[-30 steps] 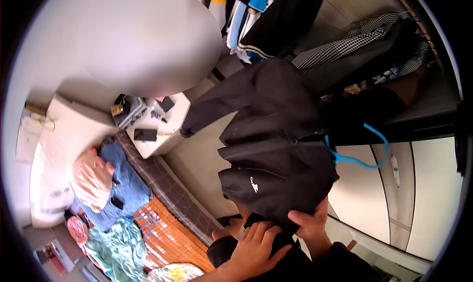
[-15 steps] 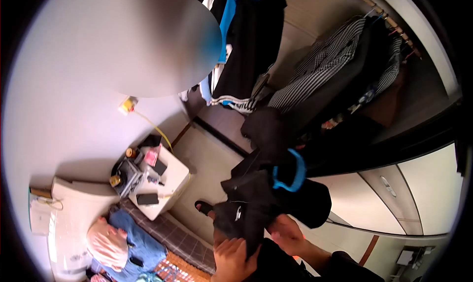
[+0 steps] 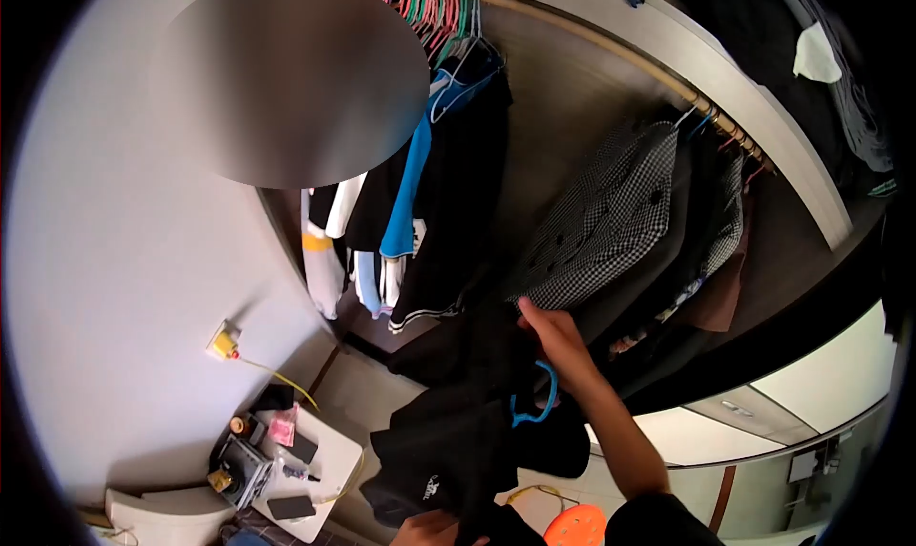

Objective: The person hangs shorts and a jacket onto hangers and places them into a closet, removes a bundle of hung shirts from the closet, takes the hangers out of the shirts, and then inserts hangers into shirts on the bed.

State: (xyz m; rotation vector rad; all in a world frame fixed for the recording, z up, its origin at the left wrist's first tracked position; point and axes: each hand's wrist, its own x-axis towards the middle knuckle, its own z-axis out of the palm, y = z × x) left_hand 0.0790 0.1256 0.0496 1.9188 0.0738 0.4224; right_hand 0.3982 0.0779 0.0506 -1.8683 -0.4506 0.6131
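A black jacket (image 3: 429, 441) with a small white logo hangs between my hands, with a blue hanger hook (image 3: 549, 398) curving out of its collar. At the bottom edge, my left hand (image 3: 429, 529) has its fingers closed on the jacket's lower part. My right hand (image 3: 553, 341) is raised to the jacket's upper side, thumb up and fingers wrapped round the dark cloth, above the blue hook. Just behind that hand hangs a black-and-white checked garment (image 3: 611, 226).
A wooden rod (image 3: 592, 35) carries hangers, with dark and blue clothes (image 3: 410, 193) at its left. A white bedside table (image 3: 334, 451) holds a phone and small items at lower left. An orange stool (image 3: 575, 525) stands below. White cabinet doors (image 3: 830, 384) are at right.
The view has swung up to the open wardrobe, and the person on the bed has left the view. My right hand has moved from the jacket's lower part up to its upper side.
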